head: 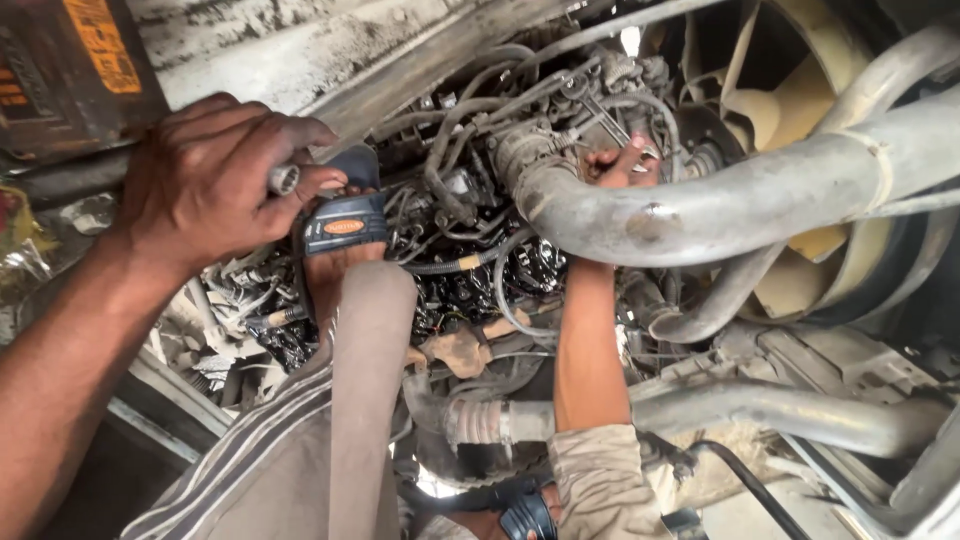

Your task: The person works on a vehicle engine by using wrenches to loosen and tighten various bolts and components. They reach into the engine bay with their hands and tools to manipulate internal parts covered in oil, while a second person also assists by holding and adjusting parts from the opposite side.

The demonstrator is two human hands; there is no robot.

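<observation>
My left hand (205, 175) reaches in from the lower left on a bare arm. It is closed around a short metal socket-like tool (283, 178), whose round end shows between thumb and fingers. It rests just above a dark blue-grey device with an orange oval label (345, 225). Another person's hand (335, 272), on an arm in a striped sleeve (255, 465), holds that device from below. A second arm with a rolled beige sleeve (590, 350) reaches up behind the big pipe, its hand (620, 165) among the hoses. My right hand is out of sight.
A thick grey metal pipe (700, 205) crosses the engine from centre to upper right. A cream fan (790, 100) sits behind it. Tangled hoses and wires (470, 190) fill the middle. A lower pipe with a clamp (800, 415) runs right. A dark sandal (525, 515) shows at the bottom.
</observation>
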